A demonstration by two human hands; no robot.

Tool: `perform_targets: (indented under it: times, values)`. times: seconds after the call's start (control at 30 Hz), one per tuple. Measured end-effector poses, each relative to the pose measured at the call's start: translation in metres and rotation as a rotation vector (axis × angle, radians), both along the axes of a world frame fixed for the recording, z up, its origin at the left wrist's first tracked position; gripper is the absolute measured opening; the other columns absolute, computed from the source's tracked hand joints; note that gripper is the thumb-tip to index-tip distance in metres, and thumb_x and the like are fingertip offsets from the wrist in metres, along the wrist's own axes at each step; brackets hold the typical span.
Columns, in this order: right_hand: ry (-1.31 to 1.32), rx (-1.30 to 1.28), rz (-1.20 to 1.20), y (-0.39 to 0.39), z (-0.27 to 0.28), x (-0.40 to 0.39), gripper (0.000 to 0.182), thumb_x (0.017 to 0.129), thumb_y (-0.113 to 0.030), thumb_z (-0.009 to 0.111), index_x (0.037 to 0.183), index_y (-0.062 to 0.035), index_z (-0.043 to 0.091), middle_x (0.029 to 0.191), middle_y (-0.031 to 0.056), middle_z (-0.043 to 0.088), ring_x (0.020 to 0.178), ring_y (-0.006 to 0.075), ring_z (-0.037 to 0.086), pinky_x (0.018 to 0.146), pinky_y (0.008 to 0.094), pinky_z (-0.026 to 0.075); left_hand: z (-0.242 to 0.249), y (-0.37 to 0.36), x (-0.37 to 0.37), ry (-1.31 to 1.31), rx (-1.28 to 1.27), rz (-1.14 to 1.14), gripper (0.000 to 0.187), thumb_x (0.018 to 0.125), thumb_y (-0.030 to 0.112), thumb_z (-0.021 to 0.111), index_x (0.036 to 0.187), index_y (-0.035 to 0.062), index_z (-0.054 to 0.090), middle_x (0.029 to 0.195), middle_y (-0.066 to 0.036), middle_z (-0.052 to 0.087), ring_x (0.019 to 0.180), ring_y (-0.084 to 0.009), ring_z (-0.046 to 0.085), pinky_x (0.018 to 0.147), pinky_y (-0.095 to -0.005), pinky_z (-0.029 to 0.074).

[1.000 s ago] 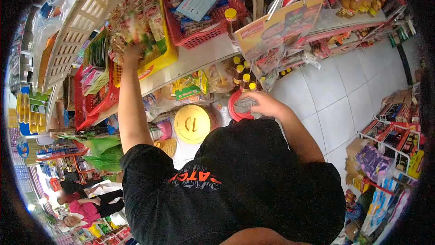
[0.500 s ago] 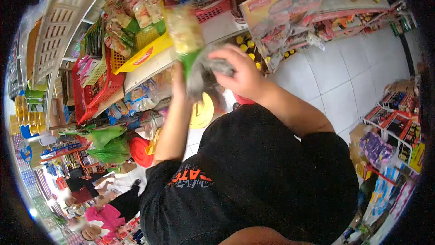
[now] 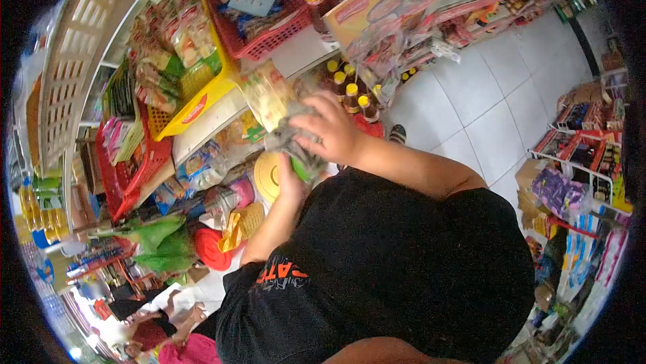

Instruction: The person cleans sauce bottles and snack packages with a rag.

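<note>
My left hand (image 3: 291,181) is closed on the lower, green end of a clear food packet (image 3: 264,98) with pale contents, blurred by motion. The packet tilts up and left, in front of the shelf edge. My right hand (image 3: 330,128) is closed on a crumpled grey cloth (image 3: 294,138), which lies against the packet's middle and hides part of it. Just beyond the hands, a yellow basket (image 3: 196,118) holds several similar packets.
A red basket (image 3: 266,44) and a yellow-capped bottle (image 3: 315,7) stand on the shelf. Lower down are several dark bottles (image 3: 351,95). Another red basket (image 3: 124,182) sits left. A green bag (image 3: 165,243) hangs below it. People, one with a pink top (image 3: 192,350), are at lower left.
The packet and both hands have come lower and closer to my body. The packet leans further left, and the right hand with the cloth now covers its middle. My view has shifted too.
</note>
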State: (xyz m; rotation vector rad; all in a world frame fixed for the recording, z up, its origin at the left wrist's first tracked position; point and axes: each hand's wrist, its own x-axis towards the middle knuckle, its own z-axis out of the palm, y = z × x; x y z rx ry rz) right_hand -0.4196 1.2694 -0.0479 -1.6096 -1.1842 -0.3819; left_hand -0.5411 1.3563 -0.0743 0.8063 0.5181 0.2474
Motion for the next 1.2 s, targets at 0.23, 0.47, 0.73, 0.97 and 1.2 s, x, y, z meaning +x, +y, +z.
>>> perform_targets:
  times: [0.23, 0.47, 0.73, 0.97, 1.2]
  values:
    - [0.023, 0.144, 0.105, -0.049, 0.01, 0.024, 0.034, 0.075, -0.023, 0.061, 0.105, -0.0089, 0.054, 0.106, 0.0192, 0.043, 0.094, 0.0351, 0.045, 0.083, 0.0443, 0.036, -0.027, -0.042, 0.008, -0.323, 0.336, -0.302, 0.065, 0.087, 0.05, 0.033, 0.131, 0.0024, 0.025, 0.129, -0.013, 0.035, 0.121, -0.0238, 0.033, 0.101, -0.0383, 0.026]
    - [0.112, 0.22, 0.148, -0.148, 0.013, 0.065, 0.04, 0.068, -0.023, 0.069, 0.103, -0.0106, 0.053, 0.108, 0.017, 0.043, 0.099, 0.0366, 0.045, 0.084, 0.044, 0.038, 0.005, -0.136, 0.071, -0.088, 0.25, -0.236, 0.055, 0.086, 0.039, 0.041, 0.126, 0.0014, 0.033, 0.124, -0.013, 0.039, 0.116, -0.0233, 0.038, 0.097, -0.0361, 0.032]
    - [-0.031, 0.094, -0.113, -0.406, -0.013, 0.148, 0.05, 0.056, -0.016, 0.073, 0.101, -0.011, 0.051, 0.106, 0.0172, 0.042, 0.098, 0.0382, 0.043, 0.08, 0.0478, 0.039, 0.017, -0.343, 0.217, -0.333, 0.46, -0.431, 0.057, 0.081, 0.028, 0.052, 0.126, 0.0003, 0.031, 0.121, -0.012, 0.043, 0.112, -0.0231, 0.042, 0.095, -0.0347, 0.034]
    - [-0.086, 0.16, -0.915, -0.603, 0.038, 0.213, 0.054, 0.065, -0.011, 0.068, 0.114, -0.0065, 0.046, 0.114, 0.0157, 0.039, 0.106, 0.0341, 0.04, 0.09, 0.0441, 0.036, 0.036, -0.528, 0.321, -0.406, 0.216, -1.162, 0.105, 0.061, 0.016, 0.078, 0.137, 0.0042, 0.005, 0.129, -0.009, 0.034, 0.12, -0.0199, 0.033, 0.099, -0.0349, 0.028]
    - [0.389, 0.774, -0.692, -0.713, -0.04, 0.283, 0.056, 0.069, -0.014, 0.068, 0.116, -0.0011, 0.043, 0.114, 0.0159, 0.041, 0.111, 0.027, 0.04, 0.097, 0.0386, 0.031, 0.019, -0.643, 0.432, -0.746, 0.63, -1.391, 0.083, 0.067, 0.005, 0.068, 0.132, -0.0011, 0.016, 0.125, -0.013, 0.038, 0.117, -0.0204, 0.036, 0.097, -0.0343, 0.028]
